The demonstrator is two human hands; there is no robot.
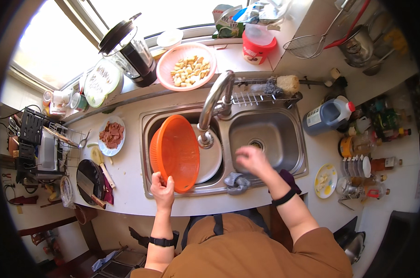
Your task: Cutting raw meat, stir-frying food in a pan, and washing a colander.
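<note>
My left hand point(162, 190) grips the near rim of an orange plastic colander point(180, 153), which is tilted on its side over the left basin of a steel double sink. Beneath it a white basin point(211, 156) sits in the left bowl. The chrome faucet point(210, 104) arches over the colander's right side. Above the right sink bowl point(276, 135), near its drain, my right hand point(252, 160) is held with fingers loosely curled and slightly blurred; nothing shows in it. A grey cloth point(237, 183) lies on the divider's front edge.
Left on the counter are a plate of sliced meat point(112, 136) and a cleaver point(86, 186) on a dark round board. A pink colander of cut pieces point(186, 66) stands on the sill. Right are a blue-liquid jug point(322, 116), bottles and a small yellow-patterned plate point(326, 180).
</note>
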